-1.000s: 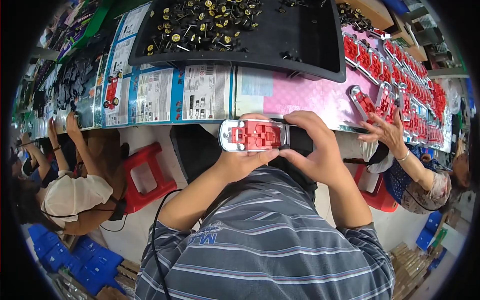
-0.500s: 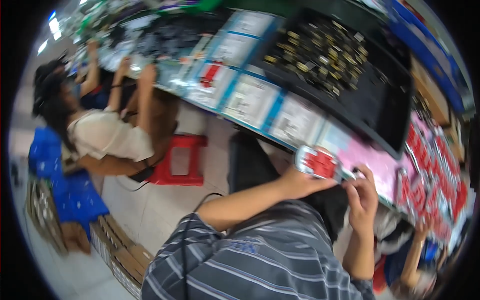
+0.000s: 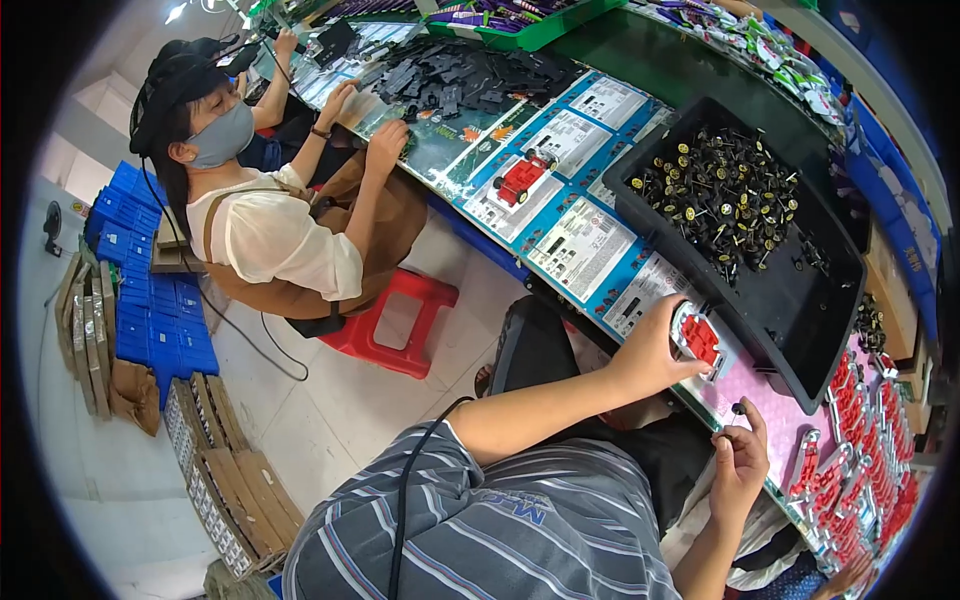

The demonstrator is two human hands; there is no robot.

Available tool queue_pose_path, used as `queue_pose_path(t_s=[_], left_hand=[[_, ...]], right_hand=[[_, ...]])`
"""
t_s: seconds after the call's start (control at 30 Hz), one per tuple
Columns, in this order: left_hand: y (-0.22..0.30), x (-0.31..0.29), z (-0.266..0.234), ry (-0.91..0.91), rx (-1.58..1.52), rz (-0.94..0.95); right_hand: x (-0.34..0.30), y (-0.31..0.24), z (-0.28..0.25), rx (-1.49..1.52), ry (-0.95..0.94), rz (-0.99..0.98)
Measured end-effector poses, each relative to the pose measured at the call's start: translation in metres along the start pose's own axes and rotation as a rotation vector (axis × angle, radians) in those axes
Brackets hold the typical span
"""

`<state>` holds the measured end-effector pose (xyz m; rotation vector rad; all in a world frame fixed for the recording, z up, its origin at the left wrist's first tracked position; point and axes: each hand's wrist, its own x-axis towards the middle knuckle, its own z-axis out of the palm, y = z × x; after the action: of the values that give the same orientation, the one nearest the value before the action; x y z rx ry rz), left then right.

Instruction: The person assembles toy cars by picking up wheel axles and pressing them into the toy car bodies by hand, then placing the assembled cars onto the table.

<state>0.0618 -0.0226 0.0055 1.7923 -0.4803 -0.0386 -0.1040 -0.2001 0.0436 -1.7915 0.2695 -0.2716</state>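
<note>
My left hand [image 3: 648,352] grips a toy car body [image 3: 699,340] with a red underside and a pale, shiny rim, its fingers and thumb around the edges. Lower and to the right, my right hand [image 3: 740,465] is closed in a pinch. Small dark bits show at its fingertips, one of them a round black wheel [image 3: 739,408]. Just beyond the hands stands a black tray [image 3: 800,335], heaped on its far side with wheels on axles [image 3: 720,200], black with yellow hubs.
Several red car bodies [image 3: 850,480] lie on the table at right. A red car with black wheels [image 3: 520,182] rests on printed sheets [image 3: 580,250]. Black flat parts [image 3: 460,80] lie farther left, where a co-worker [image 3: 270,220] sits. A red stool [image 3: 400,320] stands on the floor.
My hands have moved apart: the left has gone right and slightly up with the car body, the right a little down. The view has shifted and become sharper.
</note>
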Motion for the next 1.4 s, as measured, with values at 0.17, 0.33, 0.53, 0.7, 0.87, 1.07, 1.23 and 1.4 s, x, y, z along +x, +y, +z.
queue_pose_path(t_s=[0.17, 0.33, 0.53, 0.7, 0.87, 1.07, 1.23, 1.4], left_hand=[[-0.011, -0.003, -0.014, -0.020, 0.247, 0.129], [0.036, -0.032, -0.031, -0.044, 0.354, 0.175], [0.050, -0.074, -0.012, -0.309, -0.353, 0.047], [0.038, -0.078, -0.010, -0.409, -0.671, -0.225], [0.034, -0.075, -0.013, -0.396, -0.536, -0.131], [0.039, -0.075, -0.011, -0.214, -0.307, 0.157], [0.038, -0.079, -0.002, -0.117, -0.273, 0.212], [0.038, -0.084, -0.005, -0.187, -0.402, 0.063]], right_hand=[[0.002, -0.009, 0.010, 0.020, -0.047, -0.008], [0.000, -0.016, 0.016, 0.082, -0.048, 0.047], [-0.001, -0.025, 0.037, 0.113, -0.093, -0.035], [-0.006, -0.016, 0.042, 0.160, -0.045, -0.026], [-0.009, -0.012, 0.043, 0.186, -0.032, 0.026], [-0.010, -0.011, 0.049, 0.153, 0.007, -0.040], [-0.015, -0.012, 0.057, 0.026, 0.130, -0.109], [-0.013, -0.017, 0.050, 0.088, 0.057, -0.038]])
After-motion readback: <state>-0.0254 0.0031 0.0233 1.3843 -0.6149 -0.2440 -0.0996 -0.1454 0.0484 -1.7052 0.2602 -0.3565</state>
